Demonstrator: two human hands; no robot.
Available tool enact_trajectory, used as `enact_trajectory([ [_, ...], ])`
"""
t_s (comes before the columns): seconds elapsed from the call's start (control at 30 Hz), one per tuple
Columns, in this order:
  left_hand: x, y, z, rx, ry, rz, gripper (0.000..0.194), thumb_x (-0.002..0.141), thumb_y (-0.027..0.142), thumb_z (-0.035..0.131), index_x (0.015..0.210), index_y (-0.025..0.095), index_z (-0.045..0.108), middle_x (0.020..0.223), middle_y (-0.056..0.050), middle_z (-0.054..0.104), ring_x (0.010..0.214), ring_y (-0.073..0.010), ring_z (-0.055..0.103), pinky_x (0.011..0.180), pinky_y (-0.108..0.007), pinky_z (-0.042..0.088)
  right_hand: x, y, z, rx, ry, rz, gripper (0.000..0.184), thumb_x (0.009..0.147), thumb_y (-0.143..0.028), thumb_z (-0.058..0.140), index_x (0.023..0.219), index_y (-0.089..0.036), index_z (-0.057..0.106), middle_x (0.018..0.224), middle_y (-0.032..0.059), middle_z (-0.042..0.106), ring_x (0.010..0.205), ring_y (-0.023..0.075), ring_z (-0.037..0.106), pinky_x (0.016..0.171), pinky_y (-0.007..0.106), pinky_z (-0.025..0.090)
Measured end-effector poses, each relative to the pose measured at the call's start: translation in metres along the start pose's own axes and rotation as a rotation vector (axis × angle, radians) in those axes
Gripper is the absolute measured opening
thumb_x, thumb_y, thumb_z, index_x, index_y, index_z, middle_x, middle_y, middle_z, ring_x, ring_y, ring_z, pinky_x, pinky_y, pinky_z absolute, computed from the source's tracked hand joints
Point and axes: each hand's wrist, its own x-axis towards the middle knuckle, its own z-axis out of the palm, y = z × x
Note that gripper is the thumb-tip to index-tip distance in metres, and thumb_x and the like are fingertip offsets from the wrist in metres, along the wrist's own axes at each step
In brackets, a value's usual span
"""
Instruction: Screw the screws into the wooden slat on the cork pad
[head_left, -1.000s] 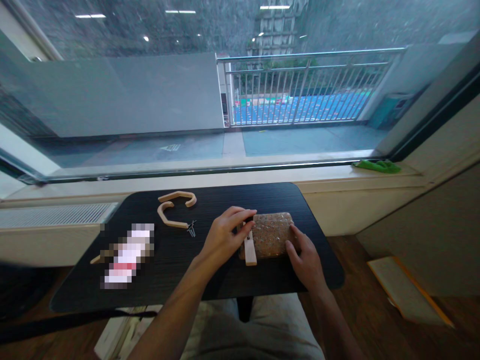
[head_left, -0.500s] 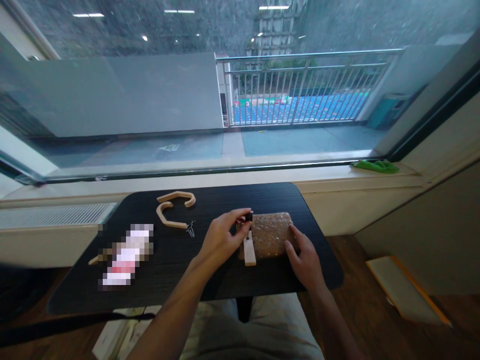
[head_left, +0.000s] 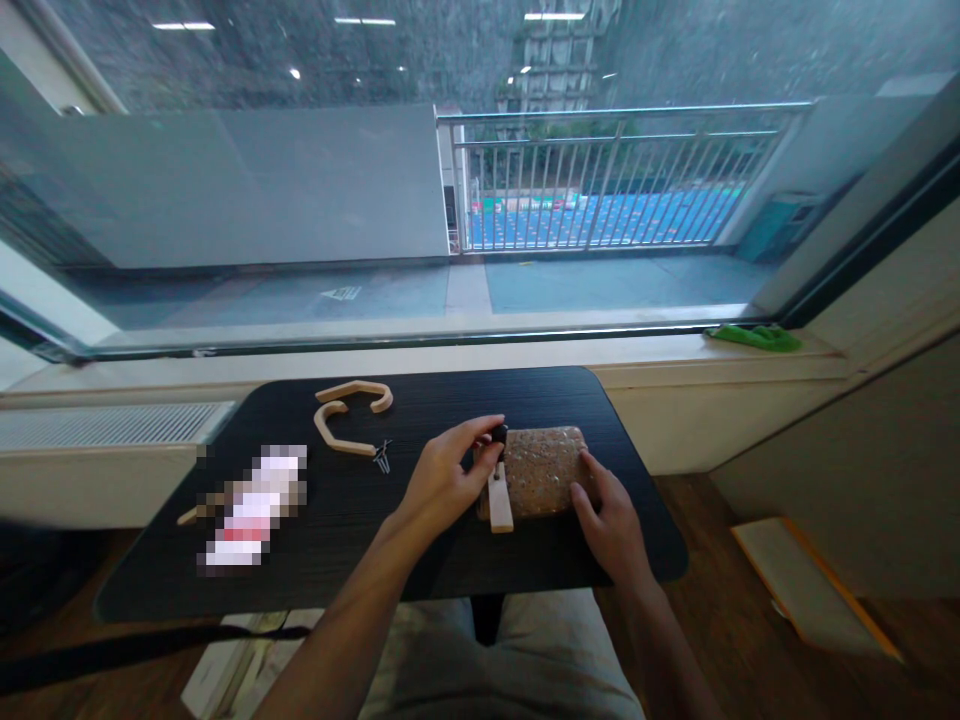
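My left hand (head_left: 454, 465) is closed in a pinch on a small black knob-like piece (head_left: 499, 434), with the index finger above and the thumb below. That piece sits at the far end of a short pale wooden strip (head_left: 500, 503) with dark holes or fittings in it. The strip lies against the left side of a brown package (head_left: 544, 470) in shiny bubble wrap. My right hand (head_left: 611, 510) grips the package's right edge, thumb at the near side and fingers at the far side. The fingers of my left hand hide part of the strip.
Two bent wooden hooks (head_left: 345, 440) lie at the black table's (head_left: 420, 560) back left, several metal screws (head_left: 382, 457) beside them. A blurred white-and-red packet (head_left: 247, 510) is further left. A green cloth (head_left: 754, 337) rests on the windowsill (head_left: 645, 372).
The left index finger and thumb have shifted slightly, so the black piece between them shows more. The right hand and the package stay in place.
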Motion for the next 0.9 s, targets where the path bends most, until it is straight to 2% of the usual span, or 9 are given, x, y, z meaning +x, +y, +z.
enact_trajectory([
  [0.2, -0.0001, 0.0013, -0.0003, -0.02, -0.018, 0.028, 0.028, 0.091, 0.019, 0.057, 0.117, 0.022, 0.067, 0.107, -0.005, 0.076, 0.092, -0.017, 0.071, 0.086, -0.03, 0.058, -0.0002, -0.0009, -0.0012, 0.004, -0.004, 0.006, 0.051, 0.09, -0.042, 0.048, 0.134, -0.016, 0.056, 0.129, 0.0151, 0.063, 0.121, 0.0302, 0.057, 0.106, 0.052, 0.044],
  [0.43, -0.0001, 0.0012, 0.0014, -0.038, 0.03, 0.037, 0.024, 0.088, 0.02, 0.064, 0.112, 0.02, 0.067, 0.098, -0.004, 0.074, 0.08, -0.0143, 0.068, 0.077, -0.027, 0.057, -0.0005, -0.0012, 0.0002, -0.003, 0.008, 0.003, 0.051, 0.09, -0.042, 0.047, 0.133, -0.016, 0.056, 0.129, 0.0156, 0.064, 0.121, 0.0304, 0.057, 0.106, 0.052, 0.043],
  [0.63, 0.0048, -0.0004, 0.0059, -0.069, 0.113, 0.133, 0.015, 0.085, 0.018, 0.07, 0.1, 0.018, 0.069, 0.096, -0.004, 0.07, 0.083, -0.0141, 0.067, 0.075, -0.026, 0.057, -0.0005, 0.003, 0.0007, 0.002, 0.01, 0.001, 0.051, 0.09, -0.042, 0.048, 0.134, -0.017, 0.056, 0.129, 0.0149, 0.064, 0.12, 0.0304, 0.058, 0.105, 0.053, 0.044],
  [0.9, 0.007, 0.002, 0.0056, -0.077, 0.125, 0.169, 0.019, 0.084, 0.012, 0.07, 0.102, 0.02, 0.071, 0.093, -0.003, 0.07, 0.084, -0.0131, 0.067, 0.077, -0.024, 0.057, -0.0005, 0.0012, 0.0007, 0.002, 0.008, -0.001, 0.051, 0.09, -0.042, 0.048, 0.134, -0.017, 0.056, 0.129, 0.0146, 0.064, 0.12, 0.0301, 0.058, 0.105, 0.052, 0.043],
])
